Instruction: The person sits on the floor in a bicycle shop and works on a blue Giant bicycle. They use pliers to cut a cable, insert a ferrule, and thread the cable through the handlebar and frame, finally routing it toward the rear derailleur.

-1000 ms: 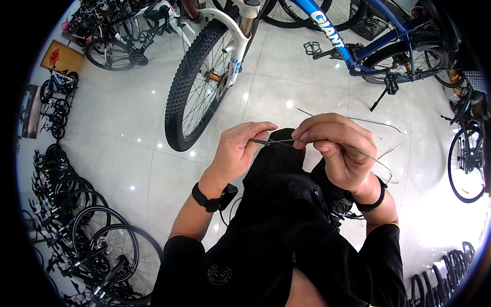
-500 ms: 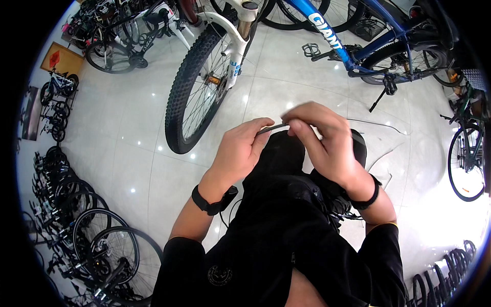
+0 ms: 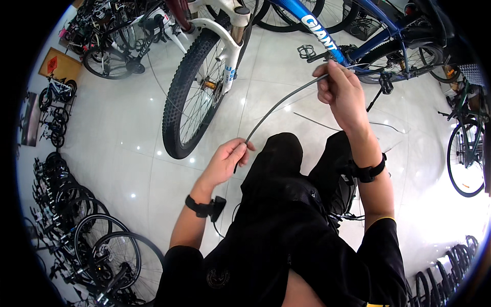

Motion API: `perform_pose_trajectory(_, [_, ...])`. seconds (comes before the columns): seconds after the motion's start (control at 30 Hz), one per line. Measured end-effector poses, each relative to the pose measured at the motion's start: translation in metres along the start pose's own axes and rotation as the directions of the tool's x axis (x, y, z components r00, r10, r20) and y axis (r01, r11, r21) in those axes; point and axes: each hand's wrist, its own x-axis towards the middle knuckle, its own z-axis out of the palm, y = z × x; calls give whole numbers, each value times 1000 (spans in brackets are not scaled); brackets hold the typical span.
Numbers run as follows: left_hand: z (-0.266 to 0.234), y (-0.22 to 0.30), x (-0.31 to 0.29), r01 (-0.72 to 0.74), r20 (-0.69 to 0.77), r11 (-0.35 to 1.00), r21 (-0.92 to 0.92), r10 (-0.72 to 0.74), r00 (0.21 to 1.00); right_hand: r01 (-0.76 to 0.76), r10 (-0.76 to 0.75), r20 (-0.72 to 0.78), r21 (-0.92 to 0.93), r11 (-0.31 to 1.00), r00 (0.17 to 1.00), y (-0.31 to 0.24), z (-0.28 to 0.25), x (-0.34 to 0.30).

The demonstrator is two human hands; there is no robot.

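Between your two sets of fingertips, the dark grey cable housing (image 3: 279, 103) runs as a single bowed length, its arc bulging up and to the left, away from your knees (image 3: 280, 148). Your left hand (image 3: 225, 160) has thumb and fingers closed in a pinch near its lower end, and a short tail of housing sticks out below that pinch, pointing down and a little left. Your right hand (image 3: 346, 97) is higher and farther out, its thumb and bent fingers drawn together around the upper end; the exact contact is partly hidden by the fingers, so you cannot tell how tight that hold is. The long axis slants from low left to high right — from the left fingers, nearly all of the housing lies up and to the right, while the short tail is nearest the left hand. Just beyond the right fingertips a thin pale strand (image 3: 362, 65) shows; whether it comes out of the housing is not clear. Below and left of the right fingers, apart from both hands, a loose grey cable (image 3: 313, 121) lies on the floor. A bicycle's front tyre (image 3: 176, 120) stands beyond the left fingers, up and to their left — not touching them.
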Motion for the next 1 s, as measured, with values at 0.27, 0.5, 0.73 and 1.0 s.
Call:
perform_pose_trajectory(0.27, [17, -74, 5, -69, -151, 975, -213, 37, 988, 14, -39, 164, 147, 989, 986, -7, 34, -4])
perform_pose_trajectory(0.5, [14, -58, 8, -89, -109, 981, -174, 71, 991, -24, 25, 17, -38, 999, 1000, 1, 26, 12])
perform_pose_trajectory(0.73, [12, -41, 10, -41, -70, 988, -150, 31, 997, 47, -45, -58, 35, 998, 997, -4, 14, 22])
perform_pose_trajectory(1.0, [8, -32, 16, -31, -23, 987, -159, 28, 999, 27, -27, -1, 171, 985, 1000, 7, 3, 27])
